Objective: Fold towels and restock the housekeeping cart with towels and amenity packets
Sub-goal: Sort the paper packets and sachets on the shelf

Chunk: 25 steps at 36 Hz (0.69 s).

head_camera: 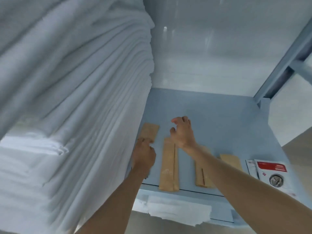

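Observation:
A tall stack of folded white towels [70, 115] fills the left side of the pale blue shelf [219, 125]. Several long tan amenity packets lie on the shelf. My left hand [143, 153] pinches the near end of the leftmost tan packet [150, 130], right beside the towel stack. My right hand [183, 132] hovers above the shelf with fingers loosely curled and nothing in it, just past the far end of the second tan packet [168, 164]. Two more tan packets [201, 173] lie partly under my right forearm.
White and red sachets [270, 171] with a round grey item lie at the shelf's right front. A metal upright [285, 61] and a glossy back wall [202, 48] bound the shelf. White tape [179, 210] runs along the front lip.

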Motion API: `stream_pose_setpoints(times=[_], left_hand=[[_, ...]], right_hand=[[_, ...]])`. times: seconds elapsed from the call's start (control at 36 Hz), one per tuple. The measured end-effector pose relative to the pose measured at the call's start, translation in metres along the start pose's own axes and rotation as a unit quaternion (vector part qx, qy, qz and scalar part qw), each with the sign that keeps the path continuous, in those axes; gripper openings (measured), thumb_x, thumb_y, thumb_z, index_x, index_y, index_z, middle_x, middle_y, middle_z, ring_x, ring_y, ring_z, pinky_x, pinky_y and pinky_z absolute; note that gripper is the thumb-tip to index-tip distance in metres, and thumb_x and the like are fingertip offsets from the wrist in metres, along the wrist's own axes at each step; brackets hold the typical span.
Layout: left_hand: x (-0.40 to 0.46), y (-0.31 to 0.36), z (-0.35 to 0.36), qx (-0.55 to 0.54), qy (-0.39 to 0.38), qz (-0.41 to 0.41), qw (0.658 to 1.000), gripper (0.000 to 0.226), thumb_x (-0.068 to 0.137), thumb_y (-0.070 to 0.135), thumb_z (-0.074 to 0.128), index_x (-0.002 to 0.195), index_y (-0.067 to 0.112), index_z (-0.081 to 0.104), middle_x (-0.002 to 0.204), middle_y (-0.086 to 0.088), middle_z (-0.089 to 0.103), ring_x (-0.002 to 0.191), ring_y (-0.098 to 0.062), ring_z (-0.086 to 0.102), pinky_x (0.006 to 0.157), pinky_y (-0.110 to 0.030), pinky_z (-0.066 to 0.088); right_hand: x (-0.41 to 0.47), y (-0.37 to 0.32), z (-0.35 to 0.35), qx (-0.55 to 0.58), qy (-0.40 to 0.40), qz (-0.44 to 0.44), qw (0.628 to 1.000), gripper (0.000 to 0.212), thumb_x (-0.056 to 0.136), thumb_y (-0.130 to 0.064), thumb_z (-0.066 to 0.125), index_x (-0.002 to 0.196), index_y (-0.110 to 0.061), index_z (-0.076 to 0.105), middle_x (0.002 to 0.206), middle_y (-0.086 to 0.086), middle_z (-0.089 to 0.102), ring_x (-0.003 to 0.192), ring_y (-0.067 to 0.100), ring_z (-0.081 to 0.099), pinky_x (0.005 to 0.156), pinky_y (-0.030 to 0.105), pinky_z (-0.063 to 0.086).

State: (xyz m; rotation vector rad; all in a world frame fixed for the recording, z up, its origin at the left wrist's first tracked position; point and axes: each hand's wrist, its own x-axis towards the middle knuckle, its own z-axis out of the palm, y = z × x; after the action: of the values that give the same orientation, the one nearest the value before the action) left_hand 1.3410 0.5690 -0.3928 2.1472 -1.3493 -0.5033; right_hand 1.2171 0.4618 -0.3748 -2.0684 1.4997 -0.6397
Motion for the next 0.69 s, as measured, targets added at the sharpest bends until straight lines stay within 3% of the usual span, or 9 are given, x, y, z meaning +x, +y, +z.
stream_pose_setpoints(times=[0.08,0.19,0.31,0.39,0.47,0.56,0.69], left_hand=[[-0.026,0.031,-0.031,-0.111,0.007,-0.041,0.993,0.029,0.095,-0.001,0.052,0.118,0.006,0.068,0.126,-0.012,0.064,0.107,-0.027,0.063,0.088,-0.022,0.044],[-0.055,0.075,-0.078,-0.225,0.031,-0.030,0.973,0.018,0.096,0.006,0.059,0.108,0.007,0.072,0.106,-0.013,0.073,0.099,-0.028,0.068,0.087,-0.025,0.047],[-0.091,0.117,-0.120,-0.340,0.022,-0.014,0.940,0.016,0.099,0.014,0.058,0.104,0.009,0.072,0.103,-0.013,0.073,0.099,-0.031,0.067,0.091,-0.041,0.053],[-0.128,0.136,-0.144,-0.403,0.018,0.014,0.915,0.021,0.101,0.015,0.053,0.106,0.009,0.073,0.110,-0.006,0.073,0.104,-0.024,0.067,0.089,-0.033,0.054],[-0.172,0.145,-0.160,-0.452,0.002,0.039,0.891,0.026,0.104,0.024,0.051,0.110,0.013,0.073,0.112,-0.003,0.073,0.105,-0.016,0.068,0.088,-0.026,0.052],[-0.215,0.143,-0.170,-0.492,-0.023,0.061,0.868,0.033,0.104,0.029,0.048,0.118,0.009,0.070,0.116,-0.005,0.073,0.108,-0.019,0.068,0.095,-0.032,0.052],[-0.277,0.137,-0.177,-0.540,-0.065,0.068,0.836,0.050,0.092,0.050,0.047,0.119,0.014,0.068,0.119,-0.001,0.073,0.113,-0.019,0.067,0.102,-0.039,0.049]], right_hand=[[-0.027,-0.001,-0.053,0.053,0.028,0.038,0.997,0.032,0.086,0.001,0.057,0.117,-0.004,0.064,0.119,0.017,0.053,0.110,0.033,0.055,0.094,0.041,0.047],[-0.061,-0.007,-0.123,0.126,0.069,0.098,0.985,0.031,0.085,0.004,0.058,0.112,-0.004,0.069,0.114,0.015,0.063,0.101,0.028,0.063,0.091,0.021,0.041],[-0.109,-0.019,-0.182,0.240,0.102,0.139,0.955,0.028,0.088,0.002,0.058,0.112,-0.007,0.070,0.114,0.012,0.068,0.103,0.027,0.065,0.099,0.043,0.050],[-0.161,-0.034,-0.215,0.318,0.129,0.140,0.929,0.022,0.092,-0.001,0.058,0.110,-0.006,0.070,0.107,0.013,0.069,0.092,0.024,0.065,0.092,0.046,0.055],[-0.217,-0.053,-0.235,0.366,0.145,0.122,0.911,0.020,0.097,-0.007,0.054,0.111,-0.006,0.069,0.110,0.006,0.069,0.105,0.027,0.066,0.092,0.039,0.055],[-0.272,-0.073,-0.246,0.398,0.159,0.111,0.897,0.027,0.103,-0.021,0.049,0.119,-0.012,0.068,0.123,0.003,0.068,0.110,0.016,0.065,0.087,0.028,0.053],[-0.350,-0.103,-0.250,0.442,0.151,0.077,0.881,0.050,0.102,-0.044,0.035,0.137,-0.014,0.056,0.134,-0.004,0.062,0.122,0.008,0.059,0.109,0.037,0.043]])
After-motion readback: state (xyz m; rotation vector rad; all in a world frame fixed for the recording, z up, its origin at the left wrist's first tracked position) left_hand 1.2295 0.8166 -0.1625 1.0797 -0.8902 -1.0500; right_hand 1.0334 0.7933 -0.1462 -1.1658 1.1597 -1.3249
